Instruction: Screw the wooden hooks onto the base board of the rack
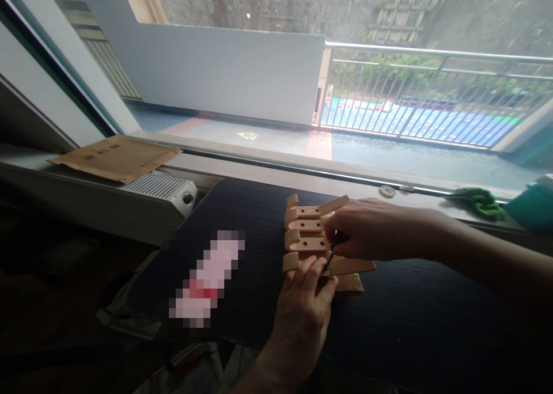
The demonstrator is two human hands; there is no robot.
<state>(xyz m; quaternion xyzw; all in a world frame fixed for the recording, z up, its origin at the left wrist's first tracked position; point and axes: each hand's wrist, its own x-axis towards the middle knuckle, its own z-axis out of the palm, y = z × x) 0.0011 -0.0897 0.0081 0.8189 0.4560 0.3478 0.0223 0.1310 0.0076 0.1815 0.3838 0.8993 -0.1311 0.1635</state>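
Several light wooden hook pieces with screw holes lie stacked side by side on a dark table, over a flat wooden strip. My left hand rests on the nearest piece, fingers stretched flat and pressing down. Reaching in from the right, my right hand is closed around a thin dark tool whose tip points down at the nearest piece, beside my left fingertips.
A blurred pink and white patch lies left of the wood. A cardboard envelope sits on the sill above a white radiator. A tape roll, green cloth and teal object line the window ledge.
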